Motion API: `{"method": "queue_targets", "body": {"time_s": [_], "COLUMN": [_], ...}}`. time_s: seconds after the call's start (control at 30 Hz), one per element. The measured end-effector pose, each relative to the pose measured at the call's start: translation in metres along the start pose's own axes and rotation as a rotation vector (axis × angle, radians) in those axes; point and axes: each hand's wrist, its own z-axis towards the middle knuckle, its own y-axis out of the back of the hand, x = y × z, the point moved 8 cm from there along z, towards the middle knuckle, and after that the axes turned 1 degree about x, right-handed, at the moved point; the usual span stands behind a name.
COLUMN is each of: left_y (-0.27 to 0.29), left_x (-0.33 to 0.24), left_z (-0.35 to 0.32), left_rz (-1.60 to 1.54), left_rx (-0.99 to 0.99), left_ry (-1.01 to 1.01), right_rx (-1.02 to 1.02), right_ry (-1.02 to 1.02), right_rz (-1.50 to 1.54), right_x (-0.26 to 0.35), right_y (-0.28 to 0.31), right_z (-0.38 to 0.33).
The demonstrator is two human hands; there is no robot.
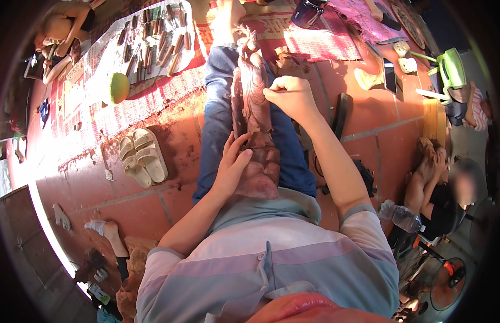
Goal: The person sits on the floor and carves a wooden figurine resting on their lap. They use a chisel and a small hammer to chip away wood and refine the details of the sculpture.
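A reddish-brown carved wooden statue (253, 102) lies lengthwise over my legs, its figure with draped folds pointing away and its broad, rough base (258, 183) against my shirt. My left hand (231, 166) grips the lower part of the statue near the base, thumb and fingers pressed to the wood. Against the right side of the robe, my right hand (292, 97) is closed, its fingertips pinched together at the carved surface. Whatever is between those fingers is too small or hidden to make out.
Several carving tools (162, 46) lie on a pale sheet at far left, beside a round yellow-green fruit (119, 88). Beige sandals (144, 156) rest on the red tiles. Another person (430, 185) sits at right near a plastic bottle (407, 218); a second (67, 29) works at upper left.
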Motion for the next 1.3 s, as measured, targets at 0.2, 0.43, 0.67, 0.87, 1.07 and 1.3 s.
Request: {"method": "queue_targets", "body": {"time_s": [0.2, 0.43, 0.67, 0.87, 1.07, 1.3], "left_y": [0.002, 0.013, -0.002, -0.014, 0.005, -0.002], "left_x": [-0.003, -0.009, -0.066, -0.04, -0.025, -0.027], "left_z": [0.002, 0.012, 0.097, 0.053, 0.0, 0.0], "left_rz": [0.017, 0.128, 0.771, 0.519, 0.098, 0.244], "left_rx": [0.021, -0.014, 0.077, 0.407, 0.003, -0.006], "left_ry": [0.018, -0.099, -0.397, -0.186, -0.161, -0.146], "right_rx": [-0.11, -0.005, -0.109, -0.106, -0.252, -0.097], "right_ry": [0.058, -0.534, -0.477, -0.29, 0.063, -0.022], "right_rz": [0.107, 0.738, 0.83, 0.398, 0.127, 0.039], "right_x": [-0.009, -0.078, -0.094, -0.069, -0.015, -0.013], "right_y": [0.0, 0.026, 0.018, 0.007, 0.001, 0.006], "right_z": [-0.021, -0.059, -0.063, -0.025, -0.015, -0.002]}}
